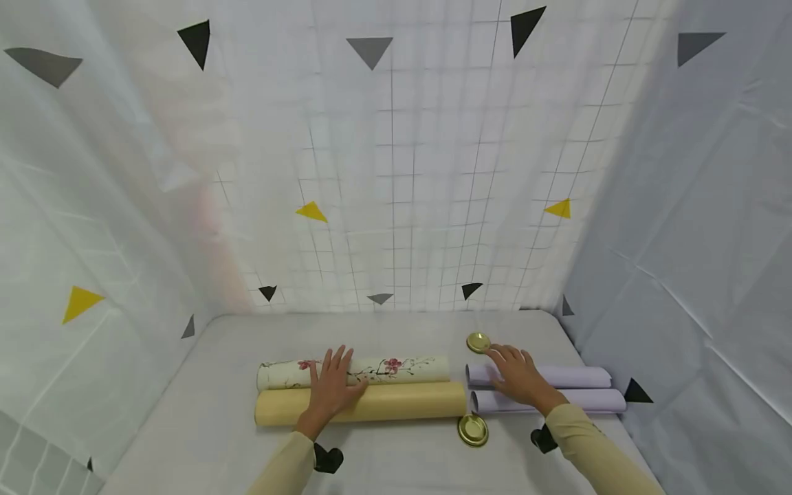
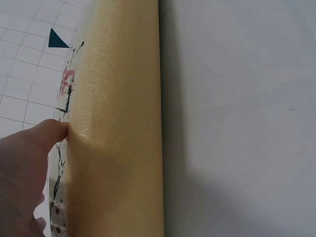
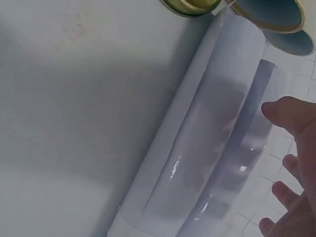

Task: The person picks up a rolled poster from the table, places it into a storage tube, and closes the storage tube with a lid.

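Note:
My left hand (image 1: 331,393) rests with its fingers spread across a cream roll printed with pink blossoms (image 1: 408,369). A plain yellow roll (image 1: 414,402) lies along the near side of it; in the left wrist view the thumb (image 2: 52,132) is right at the seam between the two. To the right, two pale lilac rolls in glossy clear wrap lie side by side, the far one (image 1: 578,376) and the near one (image 1: 581,400). Over them reaches my right hand (image 1: 520,377), fingers loosely spread; its thumb (image 3: 281,112) overlaps the far roll in the right wrist view.
A round gold lid (image 1: 478,342) lies just beyond the right fingertips. A second gold lid (image 1: 473,430) sits by the yellow roll's right end. The white table (image 1: 383,460) meets hanging white sheets with coloured triangles at the back and both sides.

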Motion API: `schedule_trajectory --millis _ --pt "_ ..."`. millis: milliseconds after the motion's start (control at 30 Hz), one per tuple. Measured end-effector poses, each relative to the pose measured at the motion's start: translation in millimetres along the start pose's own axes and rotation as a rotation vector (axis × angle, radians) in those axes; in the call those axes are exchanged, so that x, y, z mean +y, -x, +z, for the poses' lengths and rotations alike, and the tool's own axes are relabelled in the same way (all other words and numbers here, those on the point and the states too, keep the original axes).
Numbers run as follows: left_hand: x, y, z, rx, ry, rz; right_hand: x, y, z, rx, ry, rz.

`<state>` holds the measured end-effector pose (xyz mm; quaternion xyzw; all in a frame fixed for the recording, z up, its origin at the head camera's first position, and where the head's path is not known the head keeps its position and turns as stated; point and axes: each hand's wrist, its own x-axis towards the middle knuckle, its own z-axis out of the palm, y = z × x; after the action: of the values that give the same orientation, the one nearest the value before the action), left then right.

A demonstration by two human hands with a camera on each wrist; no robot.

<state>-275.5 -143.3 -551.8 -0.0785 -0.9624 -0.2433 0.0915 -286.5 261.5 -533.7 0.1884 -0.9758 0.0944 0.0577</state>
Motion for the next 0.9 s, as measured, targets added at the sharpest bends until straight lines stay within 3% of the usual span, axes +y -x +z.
schedule_trajectory --millis 200,600,767,900 --pt "4.2 -3.1 -2.7 -0.042 0.007 -0.046 5.7 2.1 8.1 0.007 -0.025 -0.011" --pt "3.8 -3.1 9.7 0.001 0.071 -0.138 9.5 6.1 22.9 -0.06 -0.023 0.042" --pt "8.3 -4.1 11.9 0.007 0.069 -0.212 11.2 10.4 28.8 -0.033 -0.026 0.042" --pt "11.0 -3.3 2.8 0.027 0.126 -0.213 10.6 7.9 33.7 0.006 -0.028 0.018"
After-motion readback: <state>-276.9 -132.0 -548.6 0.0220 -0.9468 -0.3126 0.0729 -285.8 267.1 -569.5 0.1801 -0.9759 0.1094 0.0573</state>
